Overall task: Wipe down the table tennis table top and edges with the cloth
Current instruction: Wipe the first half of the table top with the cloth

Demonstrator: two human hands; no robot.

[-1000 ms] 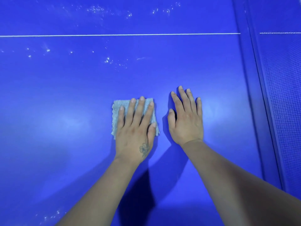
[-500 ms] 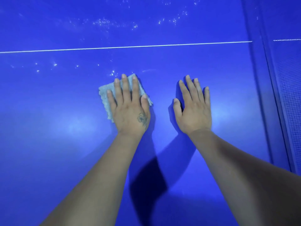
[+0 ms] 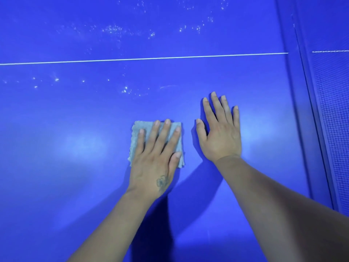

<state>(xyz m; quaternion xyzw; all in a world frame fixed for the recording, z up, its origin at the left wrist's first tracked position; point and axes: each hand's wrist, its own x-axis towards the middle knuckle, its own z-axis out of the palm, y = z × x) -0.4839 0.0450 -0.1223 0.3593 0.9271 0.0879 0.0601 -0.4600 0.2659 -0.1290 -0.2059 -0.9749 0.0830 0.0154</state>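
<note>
The blue table tennis table top (image 3: 75, 167) fills the view. A folded pale grey cloth (image 3: 136, 133) lies flat on it near the middle. My left hand (image 3: 156, 159) presses down on the cloth with straight, spread fingers, covering most of it. My right hand (image 3: 221, 133) rests flat on the bare table just to the right of the cloth, fingers straight. White specks and smears (image 3: 113, 29) dot the surface farther away, on both sides of the white centre line (image 3: 143, 59).
The net (image 3: 334, 114) with its blue top band runs along the right side, from the top of the view to the lower right. Beyond it lies the other half of the table. Light reflections shine on the near surface.
My left hand slid the cloth away toward the specks, then pulled it back toward me and a little to the right. My right hand stayed flat on the table.
</note>
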